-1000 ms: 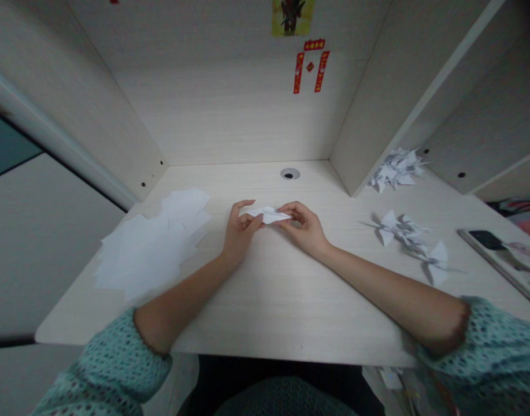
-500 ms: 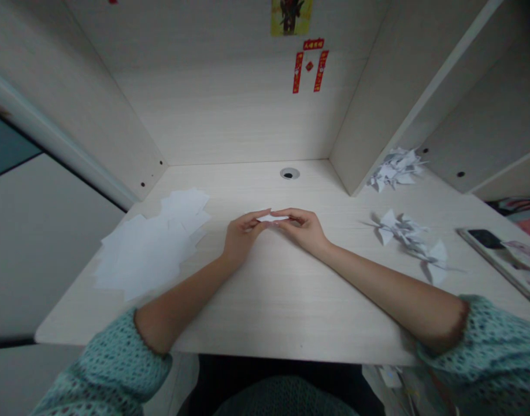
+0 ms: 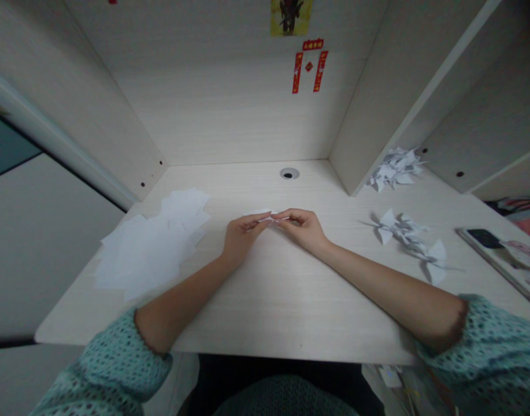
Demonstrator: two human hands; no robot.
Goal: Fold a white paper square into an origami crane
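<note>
Since a second ago, the small white folded paper piece (image 3: 267,217) is lying much flatter: then it was held up open between the fingers, and now both hands are pressing it down into a thin strip on the pale wood-grain desk (image 3: 286,300).

Going from large to small: the desk is sitting inside a pale wooden alcove whose back panel is carrying red paper strips (image 3: 308,68) and a yellow sticker (image 3: 291,16). A loose spread of flat white paper sheets (image 3: 154,242) is lying toward the desk's left edge. White folded paper figures (image 3: 410,237) are scattered toward the right edge, and another heap of them (image 3: 395,167) is resting in the right rear corner. A dark phone (image 3: 485,238) is lying at the far right edge, and a round cable hole (image 3: 289,173) is showing near the back edge.

At the desk's middle, the left hand (image 3: 241,234) and the right hand (image 3: 301,226) are meeting, fingertips curled closed and pinching the paper piece from either end.

Judging by this, a crease is being flattened; the next move probably calls for firm, even pressure along the fold while keeping the edges aligned.
</note>
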